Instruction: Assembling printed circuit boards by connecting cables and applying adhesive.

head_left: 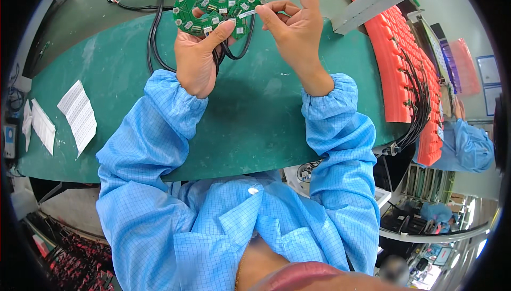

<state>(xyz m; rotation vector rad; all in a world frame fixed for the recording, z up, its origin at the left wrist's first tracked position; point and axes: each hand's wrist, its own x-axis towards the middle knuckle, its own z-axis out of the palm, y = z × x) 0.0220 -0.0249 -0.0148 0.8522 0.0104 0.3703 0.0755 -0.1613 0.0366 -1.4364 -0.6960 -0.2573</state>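
My left hand (197, 59) grips a green circuit board (215, 9) from below, its thumb pressed on the board's near edge. The board has curved arms with small round parts near their ends and white connectors in the middle. A black cable (246, 49) loops below and beside it, partly behind my left fingers. My right hand (298, 33) is at the board's right arm, thumb and forefinger pinching one end of a small white strip (248, 14). The strip's other end lies over the board; whether it is stuck there, I cannot tell.
The green mat (255, 115) covers the table. On the left lie sheets of printed labels (80, 115). Black cable (154, 41) runs to the back left. Red ridged trays (394, 67) with black cables stand at right, beside a grey post (367, 6). Another person's blue sleeve (471, 144) shows far right.
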